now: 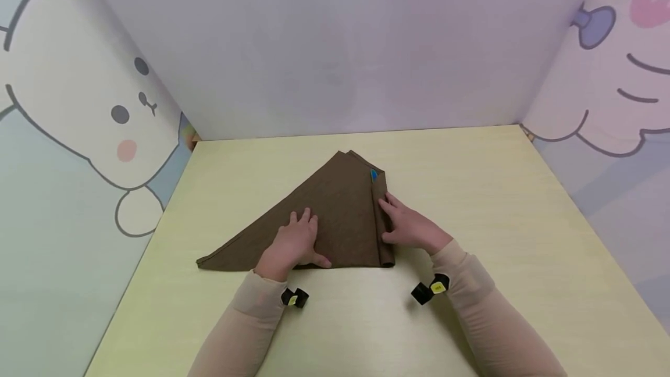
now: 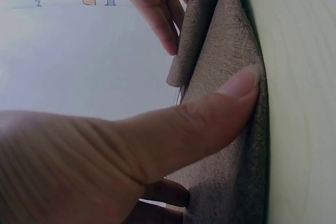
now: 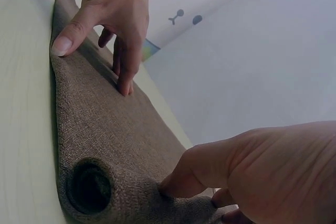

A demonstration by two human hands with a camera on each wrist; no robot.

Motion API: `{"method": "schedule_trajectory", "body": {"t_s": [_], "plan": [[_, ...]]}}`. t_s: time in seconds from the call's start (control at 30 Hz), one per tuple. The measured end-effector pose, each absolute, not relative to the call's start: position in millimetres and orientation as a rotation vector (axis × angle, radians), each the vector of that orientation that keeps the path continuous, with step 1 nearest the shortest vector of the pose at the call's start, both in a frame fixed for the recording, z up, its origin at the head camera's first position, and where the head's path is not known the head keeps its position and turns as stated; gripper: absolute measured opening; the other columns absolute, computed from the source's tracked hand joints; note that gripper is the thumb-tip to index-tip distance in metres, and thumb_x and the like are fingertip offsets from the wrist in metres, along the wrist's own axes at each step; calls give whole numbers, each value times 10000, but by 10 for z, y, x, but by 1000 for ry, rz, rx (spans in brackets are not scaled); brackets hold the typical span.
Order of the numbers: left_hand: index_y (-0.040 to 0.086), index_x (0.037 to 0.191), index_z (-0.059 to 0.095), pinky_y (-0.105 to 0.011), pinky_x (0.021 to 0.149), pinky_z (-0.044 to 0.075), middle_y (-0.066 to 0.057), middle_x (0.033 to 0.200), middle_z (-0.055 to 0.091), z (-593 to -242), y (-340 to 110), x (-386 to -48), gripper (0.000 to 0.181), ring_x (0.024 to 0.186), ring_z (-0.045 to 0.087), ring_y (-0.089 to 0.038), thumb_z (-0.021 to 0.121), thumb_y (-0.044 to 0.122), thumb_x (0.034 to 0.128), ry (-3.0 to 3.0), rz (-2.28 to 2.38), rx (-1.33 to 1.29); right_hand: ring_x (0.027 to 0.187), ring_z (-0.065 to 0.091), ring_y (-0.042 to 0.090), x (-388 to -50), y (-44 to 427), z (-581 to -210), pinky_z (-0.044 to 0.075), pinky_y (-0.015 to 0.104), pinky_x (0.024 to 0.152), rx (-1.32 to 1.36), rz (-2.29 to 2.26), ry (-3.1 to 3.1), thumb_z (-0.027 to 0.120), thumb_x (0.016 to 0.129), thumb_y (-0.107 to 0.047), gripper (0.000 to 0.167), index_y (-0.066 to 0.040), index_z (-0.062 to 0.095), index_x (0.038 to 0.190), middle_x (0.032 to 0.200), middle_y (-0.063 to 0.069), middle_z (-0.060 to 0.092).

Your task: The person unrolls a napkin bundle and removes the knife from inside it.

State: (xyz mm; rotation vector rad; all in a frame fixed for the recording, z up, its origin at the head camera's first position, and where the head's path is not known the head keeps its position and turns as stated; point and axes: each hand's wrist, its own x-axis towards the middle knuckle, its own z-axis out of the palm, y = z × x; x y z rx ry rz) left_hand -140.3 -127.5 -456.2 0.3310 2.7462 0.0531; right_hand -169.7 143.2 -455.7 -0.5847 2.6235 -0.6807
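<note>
A brown cloth (image 1: 340, 220) lies folded flat in a pointed shape, its long tip towards the left. Its right edge is turned into a roll (image 1: 384, 226), and the open end of the roll (image 3: 112, 184) shows in the right wrist view. My left hand (image 1: 295, 243) rests on the middle of the cloth with fingers spread, its thumb on the near edge. At the right side, my right hand (image 1: 413, 228) touches the roll with thumb and fingertips. A small blue patch (image 1: 374, 174) shows near the roll's far end.
The cloth lies on a pale yellow table (image 1: 471, 191). A plain pale wall (image 1: 356, 45) rises at the back, with cartoon-printed panels at the left (image 1: 68, 132) and right (image 1: 617, 103). Small black devices (image 1: 430, 288) are worn at both wrists.
</note>
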Motion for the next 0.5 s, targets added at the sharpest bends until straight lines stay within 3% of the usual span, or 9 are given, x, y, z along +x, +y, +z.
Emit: {"method": "schedule_trajectory", "body": {"t_s": [0.37, 0.5], "plan": [[15, 1506, 279, -602, 977, 375, -198, 1573, 165, -4551, -1276, -1380, 1180, 1406, 167, -472, 781, 647, 646, 2742, 42, 326, 1293, 406, 298, -1704, 1454, -4573, 383, 387, 801, -573, -676, 2611, 609, 843, -169, 811, 1, 202, 1522, 1584, 210, 86], [12, 1503, 284, -604, 976, 374, -199, 1572, 170, -4551, -1278, -1374, 1177, 1403, 171, -474, 783, 645, 645, 2740, 47, 325, 1338, 369, 314, -1711, 1454, -4585, 388, 389, 828, -571, -666, 2615, 607, 841, -170, 811, 4, 202, 1521, 1583, 212, 95]]}}
